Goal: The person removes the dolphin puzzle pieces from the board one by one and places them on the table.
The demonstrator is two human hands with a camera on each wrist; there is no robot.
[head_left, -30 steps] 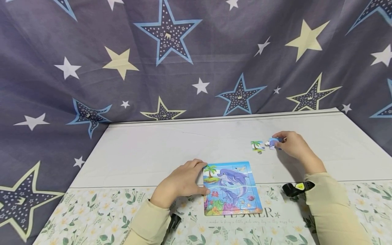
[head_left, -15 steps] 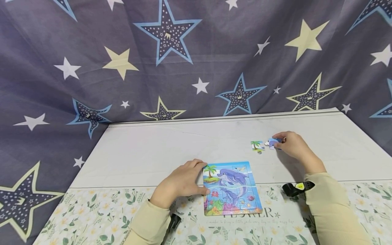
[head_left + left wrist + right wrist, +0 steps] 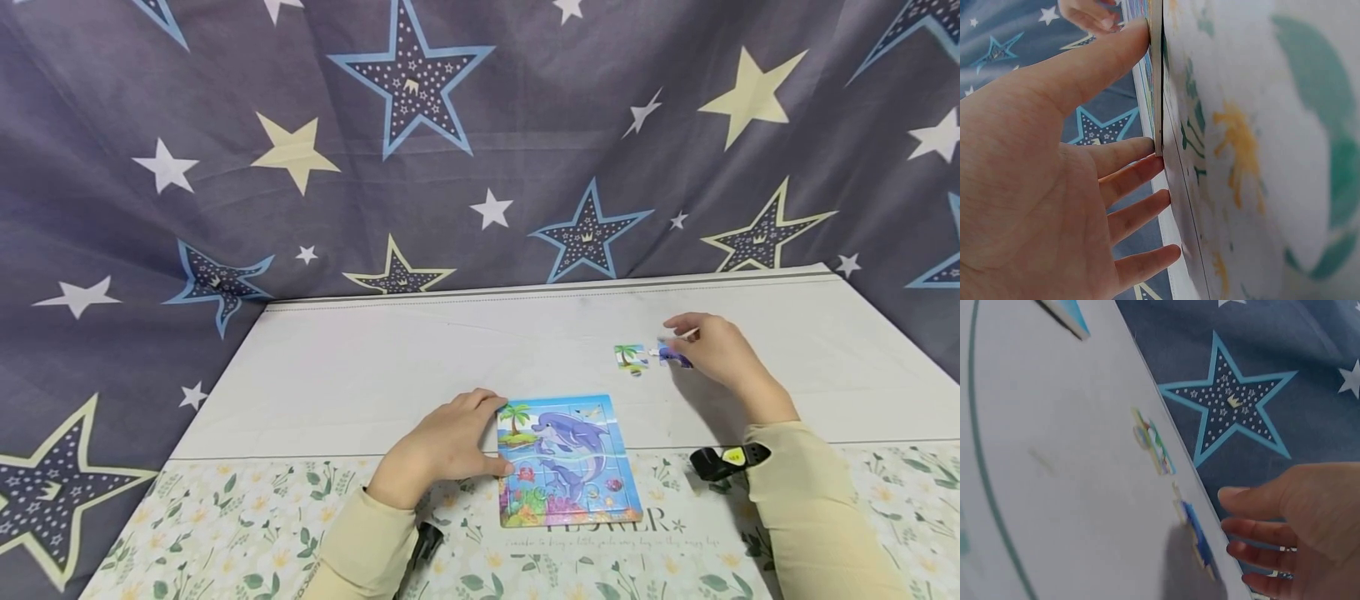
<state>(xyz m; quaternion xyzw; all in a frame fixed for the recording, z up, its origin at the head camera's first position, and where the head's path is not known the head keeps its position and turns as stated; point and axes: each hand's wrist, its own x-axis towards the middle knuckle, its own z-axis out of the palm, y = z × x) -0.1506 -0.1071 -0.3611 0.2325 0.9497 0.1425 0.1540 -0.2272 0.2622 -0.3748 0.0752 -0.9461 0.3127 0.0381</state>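
A square dolphin jigsaw puzzle point(image 3: 562, 475) lies flat near the front of the table. My left hand point(image 3: 448, 446) rests at its left side, thumb point(image 3: 1129, 47) on the left edge and straight fingers at the far corner. Farther back to the right, my right hand point(image 3: 720, 358) hovers just over a blue-and-purple puzzle piece point(image 3: 1196, 532), which lies on the table. In the right wrist view its fingers point(image 3: 1263, 553) are apart from that piece, with nothing between them. A palm-tree puzzle piece point(image 3: 632, 357) sits close to the left of the blue one.
The table has a white back part point(image 3: 420, 358) and a floral front part point(image 3: 247, 517) with printed lettering. Behind it hangs a dark curtain point(image 3: 510, 100) with a star pattern. Black straps point(image 3: 723, 463) circle both wrists.
My right hand has let go of the blue-and-purple puzzle piece and lifted slightly, so more of the piece shows. The left hand and the dolphin puzzle have stayed put.
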